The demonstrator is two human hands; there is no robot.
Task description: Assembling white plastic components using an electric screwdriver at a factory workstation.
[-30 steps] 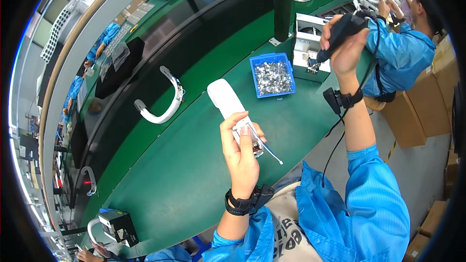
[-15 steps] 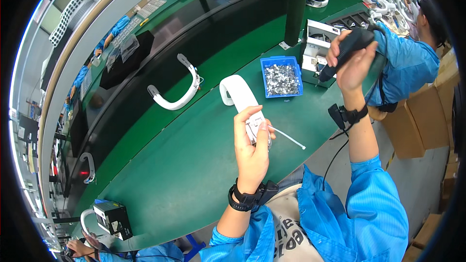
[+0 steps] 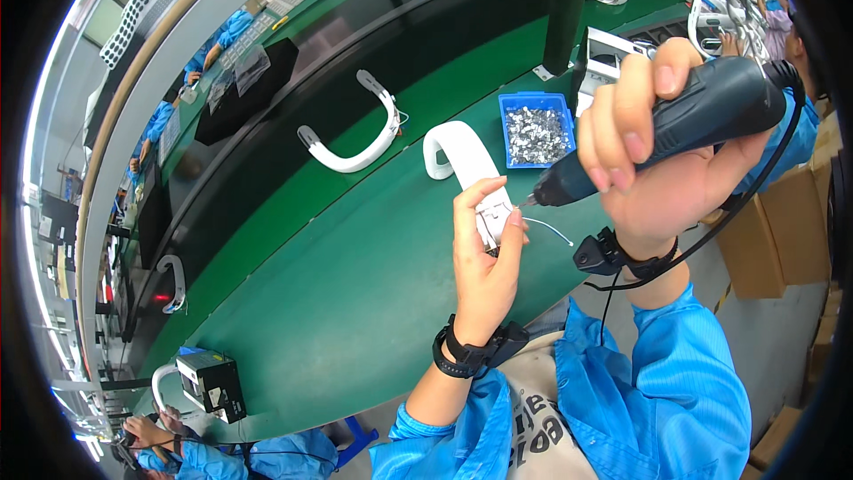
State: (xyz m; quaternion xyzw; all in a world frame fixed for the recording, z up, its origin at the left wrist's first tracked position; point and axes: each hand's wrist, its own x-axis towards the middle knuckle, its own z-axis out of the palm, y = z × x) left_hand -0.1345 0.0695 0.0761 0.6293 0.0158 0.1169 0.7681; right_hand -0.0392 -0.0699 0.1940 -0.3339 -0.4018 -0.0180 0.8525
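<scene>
A white curved plastic band (image 3: 471, 156), shaped like part of a neck-worn device, is held by its near end in my left hand (image 3: 484, 271). The fingers and thumb close round that end, where a fitting and a thin pale cable (image 3: 551, 229) show. My right hand (image 3: 662, 169) grips a black corded electric screwdriver (image 3: 693, 116). Its bit points left and down at the band's end, close to my left thumb; whether it touches a screw there, I cannot tell. Just beyond the screwdriver tip stands a blue bin (image 3: 505, 138) of small metallic and dark parts.
Another white U-shaped band (image 3: 351, 163) lies on the dark conveyor strip. A green post (image 3: 569, 9) rises behind the bin, beside a white-and-black fixture (image 3: 604, 58). At lower left, a co-worker's hand (image 3: 147, 431) is near a black box (image 3: 213, 387). Cardboard boxes (image 3: 755, 249) stand at the right.
My right hand has brought the screwdriver down and left, from beside the fixture to the band's end. My left hand still holds the band.
</scene>
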